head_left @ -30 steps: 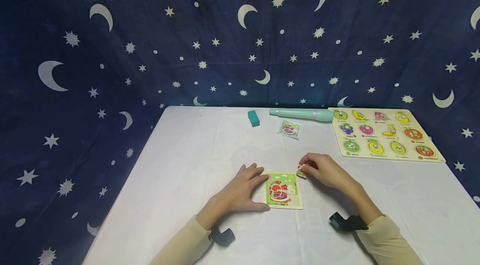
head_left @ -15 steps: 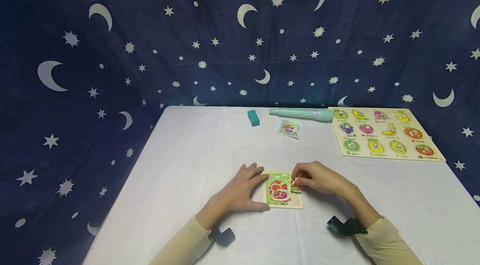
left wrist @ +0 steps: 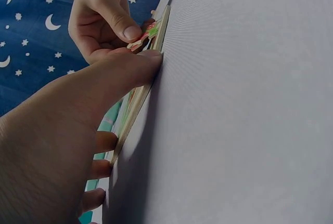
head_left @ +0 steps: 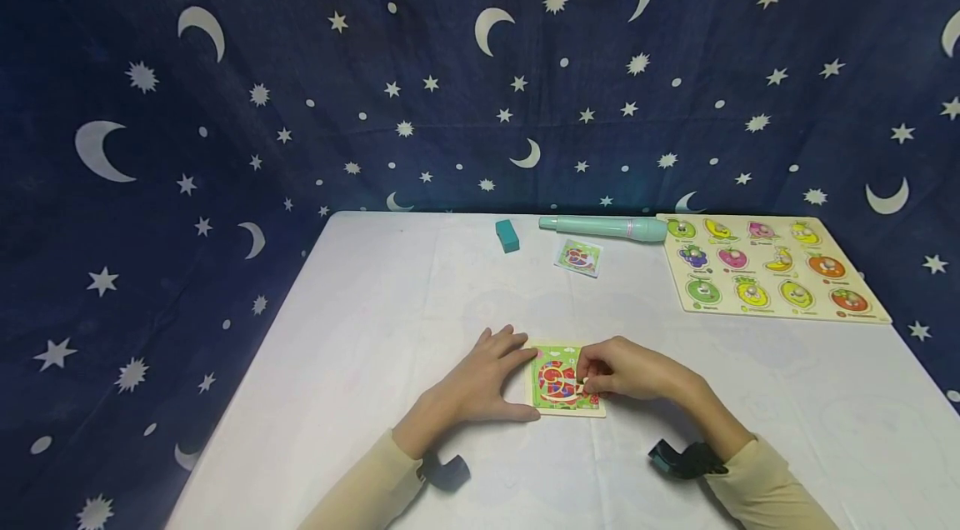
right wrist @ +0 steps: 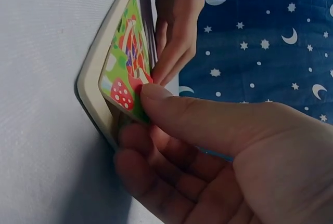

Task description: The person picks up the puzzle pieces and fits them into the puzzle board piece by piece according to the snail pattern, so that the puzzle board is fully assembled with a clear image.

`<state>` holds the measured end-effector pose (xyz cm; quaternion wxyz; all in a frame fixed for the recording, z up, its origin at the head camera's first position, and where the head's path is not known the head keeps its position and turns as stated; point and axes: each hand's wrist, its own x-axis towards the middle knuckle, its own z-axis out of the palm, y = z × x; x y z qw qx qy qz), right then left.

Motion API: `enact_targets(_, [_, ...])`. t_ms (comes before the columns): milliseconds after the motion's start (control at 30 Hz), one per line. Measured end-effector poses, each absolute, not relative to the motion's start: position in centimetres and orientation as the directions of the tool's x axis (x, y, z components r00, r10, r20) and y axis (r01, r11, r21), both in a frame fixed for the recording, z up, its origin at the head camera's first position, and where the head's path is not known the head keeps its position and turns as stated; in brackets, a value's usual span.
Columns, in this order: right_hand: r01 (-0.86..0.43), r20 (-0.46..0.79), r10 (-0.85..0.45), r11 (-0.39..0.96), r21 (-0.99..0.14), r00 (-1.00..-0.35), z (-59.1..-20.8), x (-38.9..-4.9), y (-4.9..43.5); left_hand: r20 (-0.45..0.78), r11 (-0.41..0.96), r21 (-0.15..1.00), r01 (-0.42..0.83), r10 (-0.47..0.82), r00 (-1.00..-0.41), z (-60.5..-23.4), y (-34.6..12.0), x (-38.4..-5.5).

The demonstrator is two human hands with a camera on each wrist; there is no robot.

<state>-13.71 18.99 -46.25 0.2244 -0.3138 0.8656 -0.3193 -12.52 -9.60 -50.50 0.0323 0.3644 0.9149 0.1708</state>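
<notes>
A small square jigsaw puzzle board (head_left: 558,412) with a red snail on green lies on the white table. My left hand (head_left: 476,384) rests along its left side, fingers spread, thumb and fingertips touching the edge. My right hand (head_left: 637,367) pinches a puzzle piece (right wrist: 123,93) with a red spotted mushroom between thumb and fingers. That piece sits over the lower right corner of the board, its near edge raised above the pale wooden frame (right wrist: 93,86) in the right wrist view. The right fingers cover the board's upper right part in the head view.
Behind the board lies a small snail picture card (head_left: 578,257). Farther back are a teal block (head_left: 507,236) and a mint-green pen-like stick (head_left: 600,228). A fruit peg puzzle (head_left: 765,284) lies at the back right. A starry cloth (head_left: 450,113) hangs behind the table.
My right hand has carried the puzzle piece from beside the board's right edge leftward and down onto its lower right corner. The left hand has stayed in place.
</notes>
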Motion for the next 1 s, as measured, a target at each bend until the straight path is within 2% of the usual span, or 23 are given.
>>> enact_targets(233, [-0.456, -0.140, -0.685, 0.609, -0.648, -0.715, -46.44, -13.57, 18.67, 0.065, 0.677, 0.330, 0.657, 0.678, -0.732, -50.46, -9.57, -12.50])
enact_targets(1000, [-0.453, -0.134, -0.690, 0.595, -0.663, -0.711, -46.86, -13.37, 18.44, 0.071, 0.684, 0.314, 0.659, 0.675, -0.734, -50.57, -9.51, -12.20])
